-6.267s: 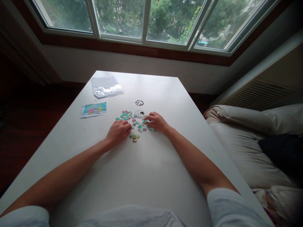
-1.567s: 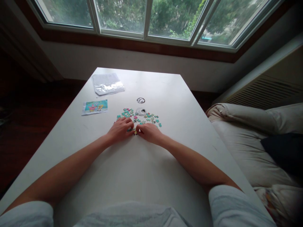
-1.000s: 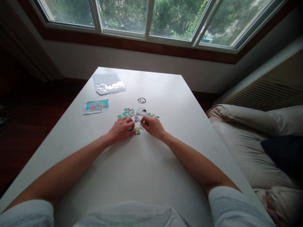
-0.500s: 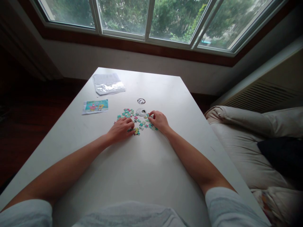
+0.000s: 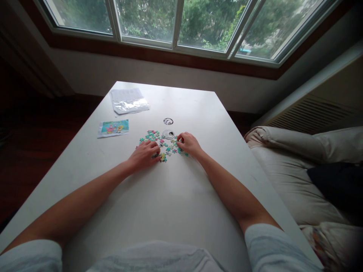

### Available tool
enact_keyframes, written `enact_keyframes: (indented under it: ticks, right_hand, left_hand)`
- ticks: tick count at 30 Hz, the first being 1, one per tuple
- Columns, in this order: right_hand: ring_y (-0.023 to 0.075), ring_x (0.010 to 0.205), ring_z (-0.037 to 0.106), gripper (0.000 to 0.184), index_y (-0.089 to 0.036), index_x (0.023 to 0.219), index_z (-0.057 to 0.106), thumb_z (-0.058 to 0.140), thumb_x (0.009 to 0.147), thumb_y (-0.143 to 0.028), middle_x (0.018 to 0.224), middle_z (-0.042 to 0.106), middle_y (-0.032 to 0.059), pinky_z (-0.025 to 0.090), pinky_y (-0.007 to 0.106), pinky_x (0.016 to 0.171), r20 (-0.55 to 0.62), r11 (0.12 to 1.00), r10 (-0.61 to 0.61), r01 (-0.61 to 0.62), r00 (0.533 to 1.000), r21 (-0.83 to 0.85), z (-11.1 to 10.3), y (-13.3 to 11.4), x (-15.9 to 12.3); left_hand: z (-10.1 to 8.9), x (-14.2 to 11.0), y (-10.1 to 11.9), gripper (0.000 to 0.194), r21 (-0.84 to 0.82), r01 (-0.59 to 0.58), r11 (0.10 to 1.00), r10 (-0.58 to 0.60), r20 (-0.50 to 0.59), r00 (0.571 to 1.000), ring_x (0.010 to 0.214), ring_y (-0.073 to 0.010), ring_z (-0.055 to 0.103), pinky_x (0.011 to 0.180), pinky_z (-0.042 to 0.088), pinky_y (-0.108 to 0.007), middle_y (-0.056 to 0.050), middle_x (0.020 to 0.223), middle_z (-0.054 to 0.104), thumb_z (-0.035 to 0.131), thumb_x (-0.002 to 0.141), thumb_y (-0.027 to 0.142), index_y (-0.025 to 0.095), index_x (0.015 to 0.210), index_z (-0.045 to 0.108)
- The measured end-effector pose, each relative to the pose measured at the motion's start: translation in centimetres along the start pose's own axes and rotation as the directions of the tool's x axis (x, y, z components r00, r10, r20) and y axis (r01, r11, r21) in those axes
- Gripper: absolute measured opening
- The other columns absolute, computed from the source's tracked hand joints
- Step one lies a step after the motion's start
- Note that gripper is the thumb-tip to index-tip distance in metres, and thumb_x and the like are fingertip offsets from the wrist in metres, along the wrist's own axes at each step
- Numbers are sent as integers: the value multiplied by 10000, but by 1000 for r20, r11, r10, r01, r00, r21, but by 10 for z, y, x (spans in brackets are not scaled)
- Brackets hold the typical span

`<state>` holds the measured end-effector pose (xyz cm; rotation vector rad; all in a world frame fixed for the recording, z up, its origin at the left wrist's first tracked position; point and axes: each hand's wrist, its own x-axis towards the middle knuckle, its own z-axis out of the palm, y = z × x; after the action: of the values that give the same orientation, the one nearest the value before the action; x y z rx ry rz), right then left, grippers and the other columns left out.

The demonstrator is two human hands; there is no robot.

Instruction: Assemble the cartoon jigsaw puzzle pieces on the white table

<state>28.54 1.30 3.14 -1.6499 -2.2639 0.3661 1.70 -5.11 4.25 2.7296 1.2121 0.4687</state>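
Note:
A spread of small jigsaw puzzle pieces [image 5: 153, 134], mostly turquoise with some pink and yellow, lies on the white table [image 5: 170, 204]. My left hand [image 5: 145, 154] rests at the near left of the spread. Its fingers are curled and its thumb is against a yellow and turquoise cluster of puzzle pieces [image 5: 163, 157]. At the right side, my right hand [image 5: 189, 144] is bent over other pieces. A gap shows between its thumb and index finger, and I can make out no piece in it. The hand covers some of the pieces under it.
A small colourful cartoon picture [image 5: 115, 128] lies left of the pieces. Beyond it is a clear plastic bag [image 5: 129, 101] with paper. Two round metal fittings [image 5: 168, 134] are set in the tabletop. A beige sofa [image 5: 286, 166] stands along the right side, and a window [image 5: 147, 22] is ahead.
The view has shifted very slightly. Both hands stay almost where they were, and the pieces look the same.

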Motion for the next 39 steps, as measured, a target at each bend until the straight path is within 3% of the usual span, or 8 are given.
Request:
enact_keyframes:
  ticks: [7, 12, 17, 23, 26, 32, 39]
  right_hand:
    - [197, 908, 557, 216, -256, 1092, 711, 621, 896, -266, 925, 624, 42, 398, 299, 853, 7, 997, -68, 68, 998, -24, -2, -3, -3]
    - [201, 930, 553, 185, -223, 1055, 686, 636, 883, -270, 942, 630, 47, 405, 310, 883, 25, 999, -34, 35, 999, -6, -2, 0, -1]
    - [207, 936, 552, 171, -213, 1005, 646, 665, 845, -270, 981, 640, 60, 418, 315, 869, -64, 999, -21, 22, 998, 25, 2, 1, -2]
    - [137, 711, 541, 141, -207, 956, 630, 636, 843, -291, 802, 648, -10, 415, 259, 707, -72, 957, -35, 54, 997, 286, 3, 0, -5]
    - [126, 695, 541, 181, -195, 942, 649, 630, 844, -346, 779, 654, -14, 417, 246, 684, -71, 904, -49, 74, 996, 421, 2, -2, -5]
    - [114, 674, 532, 276, -180, 1057, 693, 623, 849, -347, 762, 661, -17, 410, 232, 665, 75, 834, -157, 92, 985, 544, 1, -19, -13]
    - [118, 715, 578, 101, -172, 888, 699, 633, 817, -199, 769, 680, -4, 407, 223, 689, 161, 806, -349, 208, 923, 554, -3, -35, -23]
  left_hand:
    - [-1, 0, 0, 151, 8, -3, 1000, 3, 5, 1000, 1017, -254, 542, 922, 433, -412, -71, 1067, 628, 618, 933, 375, 224, 930, 624]
    - [-1, 0, 0, 147, 12, -1, 1000, 1, 0, 1000, 1012, -256, 546, 918, 432, -412, -74, 1065, 628, 615, 930, 373, 227, 928, 627]
    - [-1, 0, 0, 157, 10, -2, 1000, 2, 2, 1000, 1014, -256, 546, 914, 436, -408, -69, 1066, 627, 614, 932, 385, 229, 924, 624]
    - [-1, -1, 0, 152, 16, 2, 1000, -2, 2, 1000, 1012, -253, 545, 918, 434, -406, -71, 1071, 624, 623, 932, 378, 226, 926, 626]
    - [0, -1, 0, 154, 15, 3, 1000, -3, 1, 1000, 1007, -254, 544, 910, 434, -405, -72, 1065, 624, 624, 933, 381, 227, 925, 627]
    - [0, -1, -1, 152, 24, 5, 1000, -5, 3, 1000, 996, -252, 542, 899, 429, -402, -71, 1055, 622, 620, 937, 380, 228, 935, 628]
    - [-1, 0, -2, 166, 38, -5, 999, 4, 16, 1000, 1000, -251, 531, 898, 428, -399, -63, 1055, 617, 613, 948, 390, 224, 945, 623]
